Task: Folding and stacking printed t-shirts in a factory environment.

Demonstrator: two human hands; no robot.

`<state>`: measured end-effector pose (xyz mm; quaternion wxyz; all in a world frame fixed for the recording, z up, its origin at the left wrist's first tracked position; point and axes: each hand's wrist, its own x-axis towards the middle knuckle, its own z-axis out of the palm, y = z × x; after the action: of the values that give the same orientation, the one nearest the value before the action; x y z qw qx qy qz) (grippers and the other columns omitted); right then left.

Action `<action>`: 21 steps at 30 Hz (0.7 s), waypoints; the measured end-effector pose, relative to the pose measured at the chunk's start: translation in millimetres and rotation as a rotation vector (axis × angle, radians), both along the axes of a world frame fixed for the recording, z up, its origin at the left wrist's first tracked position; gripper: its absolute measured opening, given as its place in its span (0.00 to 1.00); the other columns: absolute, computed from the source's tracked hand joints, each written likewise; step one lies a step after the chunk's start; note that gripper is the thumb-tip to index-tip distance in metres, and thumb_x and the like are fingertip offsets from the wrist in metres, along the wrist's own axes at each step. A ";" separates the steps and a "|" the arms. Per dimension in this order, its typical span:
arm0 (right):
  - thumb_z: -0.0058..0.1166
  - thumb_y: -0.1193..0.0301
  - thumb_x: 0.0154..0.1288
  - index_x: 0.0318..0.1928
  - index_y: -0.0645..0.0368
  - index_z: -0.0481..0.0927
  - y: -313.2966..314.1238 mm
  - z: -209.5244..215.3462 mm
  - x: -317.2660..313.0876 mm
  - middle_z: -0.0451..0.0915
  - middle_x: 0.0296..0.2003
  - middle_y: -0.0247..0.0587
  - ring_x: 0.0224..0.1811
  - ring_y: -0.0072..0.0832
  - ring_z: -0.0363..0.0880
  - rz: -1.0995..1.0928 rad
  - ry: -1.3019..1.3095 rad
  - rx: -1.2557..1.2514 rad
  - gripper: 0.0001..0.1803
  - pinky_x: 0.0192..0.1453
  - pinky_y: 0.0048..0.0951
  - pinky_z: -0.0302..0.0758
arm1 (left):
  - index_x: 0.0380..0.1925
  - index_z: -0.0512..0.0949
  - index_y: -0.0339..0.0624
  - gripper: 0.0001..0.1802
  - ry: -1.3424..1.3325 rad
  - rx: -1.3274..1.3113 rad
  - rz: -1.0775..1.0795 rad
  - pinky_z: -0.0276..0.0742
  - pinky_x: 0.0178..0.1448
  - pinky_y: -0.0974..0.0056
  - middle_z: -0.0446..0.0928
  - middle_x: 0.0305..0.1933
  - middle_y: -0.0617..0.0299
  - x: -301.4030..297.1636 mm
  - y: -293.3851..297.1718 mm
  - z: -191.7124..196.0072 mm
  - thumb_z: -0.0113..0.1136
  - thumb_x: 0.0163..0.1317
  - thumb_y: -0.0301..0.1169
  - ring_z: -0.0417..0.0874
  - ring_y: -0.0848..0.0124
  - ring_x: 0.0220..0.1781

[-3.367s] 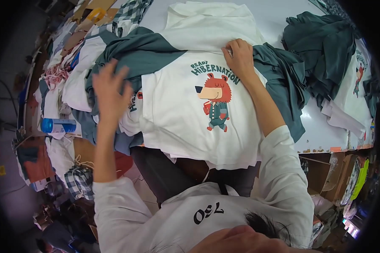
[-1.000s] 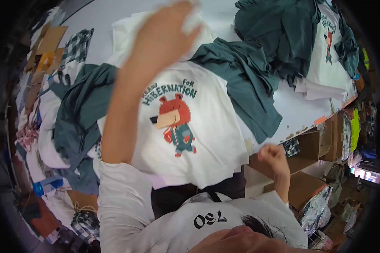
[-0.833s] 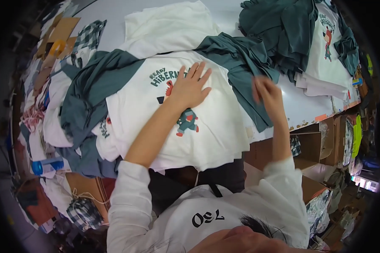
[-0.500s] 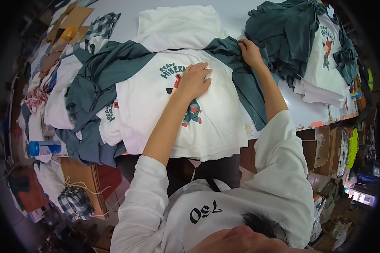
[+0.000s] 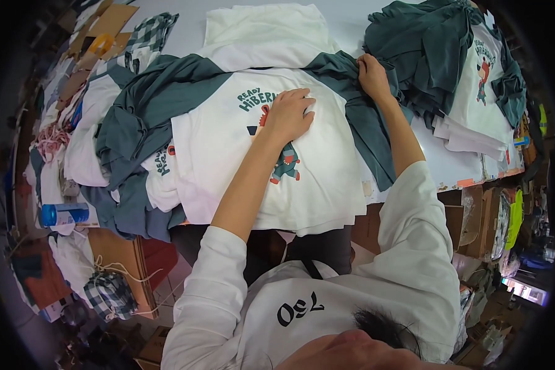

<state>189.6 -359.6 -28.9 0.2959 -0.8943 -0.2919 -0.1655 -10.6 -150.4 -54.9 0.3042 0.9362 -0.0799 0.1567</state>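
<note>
A white shirt (image 5: 216,148) with dark green sleeves and a printed cartoon figure lies spread on the table in front of me. My left hand (image 5: 290,117) rests on its chest, over part of the print, fingers stretched out. At the shirt's right shoulder, my right hand (image 5: 374,77) has its fingers closed on the green sleeve (image 5: 367,123), which hangs toward the table's front edge. The left green sleeve (image 5: 160,92) lies bunched over other garments. Folded white cloth (image 5: 265,31) sits just beyond the collar.
A pile of similar green and white shirts (image 5: 419,49) stands at the right. More garments (image 5: 89,145) crowd the left side, near a blue cylindrical container (image 5: 65,214). Cardboard (image 5: 114,21) lies at the far left; boxes (image 5: 468,216) stand under the table's right edge.
My right fingers have drawn together on the sleeve and shifted slightly right. My left hand stays flat on the shirt's chest. The whole view has shifted a little.
</note>
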 end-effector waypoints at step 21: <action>0.60 0.59 0.66 0.31 0.59 0.80 -142.6 -8.7 -348.4 0.81 0.25 0.51 0.29 0.53 0.81 -0.134 0.651 -0.315 0.16 0.33 0.46 0.75 | 0.71 0.66 0.48 0.45 -0.079 0.278 0.319 0.45 0.75 0.28 0.58 0.76 0.44 -303.7 -2.7 -30.4 0.70 0.49 0.33 0.60 0.43 0.75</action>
<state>-158.7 -502.1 -37.6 0.2207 -0.9518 -0.1452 0.1559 -314.3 -153.0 -85.3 0.1399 0.9631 0.0366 0.2270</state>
